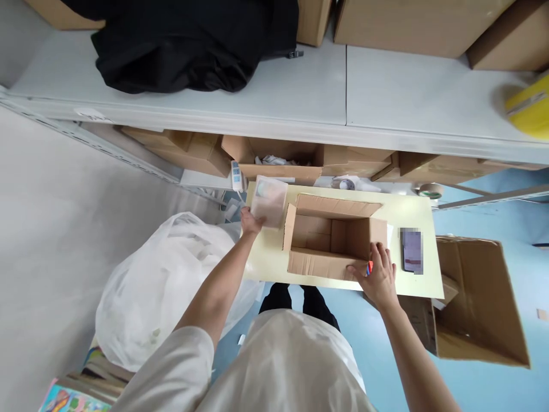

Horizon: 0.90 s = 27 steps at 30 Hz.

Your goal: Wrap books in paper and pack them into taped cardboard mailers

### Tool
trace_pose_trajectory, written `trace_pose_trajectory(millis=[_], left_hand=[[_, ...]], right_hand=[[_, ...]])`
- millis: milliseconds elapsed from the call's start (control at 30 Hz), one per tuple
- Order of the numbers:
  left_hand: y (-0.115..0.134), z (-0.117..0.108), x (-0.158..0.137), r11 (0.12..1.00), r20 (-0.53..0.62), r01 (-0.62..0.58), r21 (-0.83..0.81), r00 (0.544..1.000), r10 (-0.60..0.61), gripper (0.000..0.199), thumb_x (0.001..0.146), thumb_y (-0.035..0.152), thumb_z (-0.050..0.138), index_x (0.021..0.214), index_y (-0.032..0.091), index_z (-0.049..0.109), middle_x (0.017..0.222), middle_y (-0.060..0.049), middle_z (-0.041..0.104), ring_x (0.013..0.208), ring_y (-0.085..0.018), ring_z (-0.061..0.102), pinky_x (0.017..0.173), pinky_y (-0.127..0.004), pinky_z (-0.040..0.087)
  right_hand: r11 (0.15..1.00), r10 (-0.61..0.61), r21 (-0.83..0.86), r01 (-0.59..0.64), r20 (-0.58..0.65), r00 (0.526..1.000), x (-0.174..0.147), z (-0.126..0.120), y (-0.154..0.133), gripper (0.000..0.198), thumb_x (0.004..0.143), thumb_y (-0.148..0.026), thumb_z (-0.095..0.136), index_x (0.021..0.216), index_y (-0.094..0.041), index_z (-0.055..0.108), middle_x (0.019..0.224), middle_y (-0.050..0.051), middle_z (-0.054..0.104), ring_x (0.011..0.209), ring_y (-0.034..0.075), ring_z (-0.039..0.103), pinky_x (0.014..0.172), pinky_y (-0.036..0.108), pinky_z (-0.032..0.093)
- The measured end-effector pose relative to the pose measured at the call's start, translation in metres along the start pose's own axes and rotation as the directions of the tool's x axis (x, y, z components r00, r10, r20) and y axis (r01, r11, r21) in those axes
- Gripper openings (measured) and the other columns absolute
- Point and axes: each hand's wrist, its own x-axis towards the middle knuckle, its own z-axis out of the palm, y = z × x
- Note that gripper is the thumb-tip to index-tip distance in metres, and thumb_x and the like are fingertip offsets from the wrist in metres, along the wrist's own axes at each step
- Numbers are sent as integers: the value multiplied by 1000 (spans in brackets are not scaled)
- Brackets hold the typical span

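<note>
My left hand [252,222] is closed on the lower left edge of a flat, translucent plastic packet [269,201], held over the left end of the pale yellow table [266,252]. What is inside the packet is too blurred to name. To its right stands a cardboard box [331,234] with its flaps folded out and bare cardboard showing inside. At the box's right front corner, my right hand [380,277] grips the flaps, thumb on the front one and fingers on the right one. A small red and blue thing [369,268] peeks out beside that thumb, mostly covered.
A phone [412,250] lies at the table's right. Behind, a shelf holds cardboard boxes [274,151] and a roll of tape [430,190]. A large white plastic bag [167,292] fills the floor at left; a big open carton [480,297] stands at right.
</note>
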Motion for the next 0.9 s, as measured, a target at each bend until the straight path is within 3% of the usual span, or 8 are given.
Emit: trace_pose_trajectory(millis=[100, 200, 433, 567, 633, 700, 800, 900], left_hand=[[-3, -5, -11, 993, 4, -23, -119, 1000, 24, 44, 71, 26, 64, 109, 19, 42, 95, -6, 60, 91, -23, 61, 84, -37, 46], [-4, -29, -21, 979, -54, -55, -198, 998, 45, 35, 71, 20, 60, 102, 20, 43, 89, -3, 60, 85, -19, 62, 81, -35, 48], [21, -155, -54, 896, -237, -314, -314, 940, 247, 34, 70, 21, 59, 100, 20, 42, 94, -3, 60, 90, -16, 61, 80, -28, 48], [73, -204, -84, 731, -216, -583, -356, 812, 542, 36, 70, 29, 63, 100, 21, 45, 90, -2, 60, 82, -15, 61, 71, -26, 50], [107, -204, -101, 680, -150, -654, -332, 748, 646, 39, 71, 30, 63, 105, 21, 46, 92, -2, 60, 83, -16, 61, 72, -26, 50], [140, -188, -117, 657, -35, -690, -304, 697, 716, 38, 73, 28, 62, 107, 20, 48, 96, -2, 60, 87, -16, 61, 75, -27, 49], [175, -145, -134, 629, 155, -738, -243, 611, 776, 32, 74, 20, 60, 105, 19, 51, 102, -3, 60, 96, -17, 59, 85, -29, 46], [184, -100, -136, 632, 326, -739, -232, 553, 766, 28, 75, 15, 56, 102, 19, 52, 102, -3, 61, 94, -17, 59, 83, -28, 46]], right_hand=[[1000, -17, -6, 17, -18, 1000, 1, 2, 2, 79, 82, -50, 46, 147, -20, 13, 151, 15, 26, 139, 36, 20, 102, 61, 28], [999, -39, 1, 39, -27, 999, 4, 4, 4, 77, 82, -51, 45, 146, -18, 16, 150, 17, 28, 138, 36, 21, 102, 61, 28], [995, -75, 60, 74, 19, 997, 15, 0, 1, 77, 83, -56, 42, 146, -17, 18, 149, 17, 28, 137, 37, 20, 99, 64, 29], [993, -70, 96, 64, 60, 996, 15, -8, -5, 79, 83, -56, 42, 148, -19, 15, 150, 17, 24, 138, 39, 17, 94, 68, 31], [992, -67, 109, 58, 83, 994, 15, -11, -7, 81, 82, -56, 44, 148, -18, 14, 152, 18, 20, 138, 40, 15, 92, 67, 34], [994, -45, 102, 34, 101, 994, 14, -13, -8, 83, 81, -57, 46, 148, -20, 15, 154, 18, 12, 139, 42, 11, 91, 67, 35], [997, 1, 74, -10, 125, 992, 13, -14, -7, 82, 80, -57, 50, 148, -25, 16, 155, 16, 5, 139, 43, 6, 90, 67, 36], [997, 3, 82, -15, 156, 988, 12, -14, -4, 81, 81, -52, 51, 148, -28, 13, 155, 13, 9, 140, 41, 7, 92, 66, 36]])
